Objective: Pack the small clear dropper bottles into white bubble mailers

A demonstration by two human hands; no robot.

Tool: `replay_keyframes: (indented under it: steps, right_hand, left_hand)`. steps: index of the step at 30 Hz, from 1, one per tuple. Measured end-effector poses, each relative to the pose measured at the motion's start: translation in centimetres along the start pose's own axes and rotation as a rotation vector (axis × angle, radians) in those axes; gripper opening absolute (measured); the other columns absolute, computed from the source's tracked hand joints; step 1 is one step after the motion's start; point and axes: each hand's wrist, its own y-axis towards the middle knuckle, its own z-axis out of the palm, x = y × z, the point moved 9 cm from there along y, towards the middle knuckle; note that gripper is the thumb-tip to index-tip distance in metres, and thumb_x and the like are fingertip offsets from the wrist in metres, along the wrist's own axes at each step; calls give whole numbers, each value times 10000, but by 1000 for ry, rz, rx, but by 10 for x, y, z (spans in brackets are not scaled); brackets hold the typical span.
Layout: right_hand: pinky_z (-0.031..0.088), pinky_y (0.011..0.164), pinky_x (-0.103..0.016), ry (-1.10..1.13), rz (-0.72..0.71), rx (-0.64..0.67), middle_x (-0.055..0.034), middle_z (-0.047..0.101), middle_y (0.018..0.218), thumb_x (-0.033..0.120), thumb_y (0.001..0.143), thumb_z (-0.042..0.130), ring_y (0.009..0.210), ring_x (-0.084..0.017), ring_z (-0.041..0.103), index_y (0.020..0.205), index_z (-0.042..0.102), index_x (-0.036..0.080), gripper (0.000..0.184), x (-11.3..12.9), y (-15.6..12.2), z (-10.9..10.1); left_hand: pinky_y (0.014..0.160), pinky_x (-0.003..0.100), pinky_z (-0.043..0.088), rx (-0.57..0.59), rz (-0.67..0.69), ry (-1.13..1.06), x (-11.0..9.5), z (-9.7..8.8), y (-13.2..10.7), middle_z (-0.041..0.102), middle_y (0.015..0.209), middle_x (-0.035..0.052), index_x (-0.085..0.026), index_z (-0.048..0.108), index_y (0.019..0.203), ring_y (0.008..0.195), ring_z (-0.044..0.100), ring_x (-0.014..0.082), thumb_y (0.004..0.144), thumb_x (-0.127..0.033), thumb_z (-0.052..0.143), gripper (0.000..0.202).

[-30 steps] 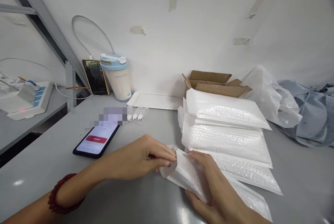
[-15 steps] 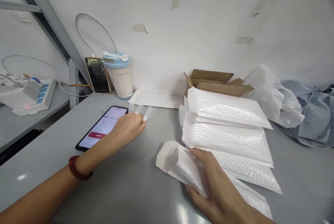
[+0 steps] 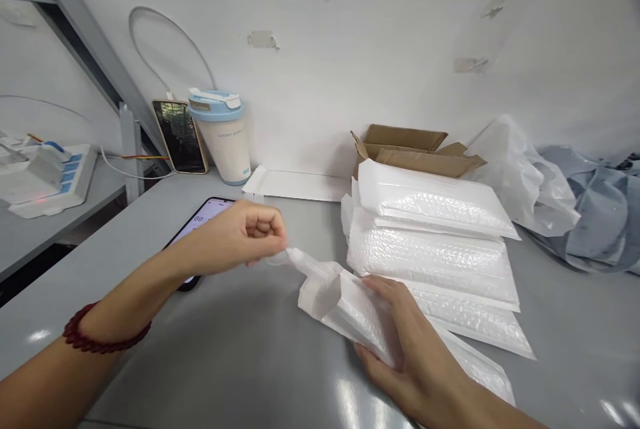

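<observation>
My left hand (image 3: 250, 234) is closed in a pinch on a small clear plastic piece (image 3: 296, 258), whose tip is at the open mouth of a white bubble mailer (image 3: 350, 312). My right hand (image 3: 405, 342) lies over that mailer and holds it against the grey table (image 3: 225, 362), fingers curled round its edge. The mailer's mouth gapes toward the left. A red bead bracelet (image 3: 95, 339) is on my left wrist.
A stack of white bubble mailers (image 3: 435, 242) lies right of my hands, with a cardboard box (image 3: 415, 152) behind it. A lit phone (image 3: 203, 215) sits behind my left hand. A blue-lidded cup (image 3: 225, 135), a propped phone (image 3: 180, 135), a plastic bag (image 3: 525, 182), and a power strip (image 3: 50, 179) stand farther off.
My left hand left the mailer, reached to the small clear pieces by the phone, took one, and brought it back to the mailer's mouth. My right hand kept hold of the mailer.
</observation>
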Motion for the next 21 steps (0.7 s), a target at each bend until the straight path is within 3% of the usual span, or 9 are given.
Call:
replay_keyframes:
  steps: [2,6,8,11,13,18,21]
  right_hand:
    - [501,841,-402,1,-3,-7,-106,502,1166,138,737,512,1063,-247,516,1264,271,220,586,2,0,-1]
    - [516,805,-368,16,-14,-10,-103,521,1143,127,709,528,1023,-245,546,1253,287,218,601,5,0,1]
    - [512,813,-369,22,-41,-7,-108,522,1139,108,693,525,1023,-247,546,1259,277,209,627,7,-1,3]
    - [504,834,-376,21,-55,10,-119,504,1155,90,682,518,1048,-249,527,1274,255,197,657,7,-3,7]
    - [497,849,-379,19,-56,17,-121,490,1168,85,678,518,1064,-248,513,1276,251,192,664,5,-4,9]
    - [492,861,-368,32,-76,12,-113,487,1165,79,684,511,1067,-235,506,1273,250,194,654,6,-3,7]
    - [499,850,-364,33,-64,3,-112,488,1170,87,692,512,1063,-235,512,1274,254,200,646,6,-3,4]
  left_hand:
    - [430,171,347,103,2,-32,-1,26,0,510,527,-47,-179,574,661,465,432,71,742,-286,557,135]
    - [434,179,322,361,67,-99,-2,96,-3,490,517,-44,-168,554,650,464,443,79,761,-189,461,145]
    - [471,194,314,335,211,6,-7,113,-4,452,506,-42,-164,446,534,471,407,74,717,-93,444,196]
    - [538,211,319,207,400,162,-16,116,-9,421,539,-37,-164,350,520,517,359,81,713,-50,434,239]
    - [573,217,326,182,449,210,-21,112,-12,455,587,-26,-168,359,558,561,384,92,734,-51,425,221]
    - [641,212,364,260,452,178,-34,101,-17,484,602,-22,-170,460,605,607,424,103,787,-66,398,218]
    - [624,209,382,236,340,103,-30,88,-11,571,663,-20,-192,614,766,613,467,105,839,-152,405,225]
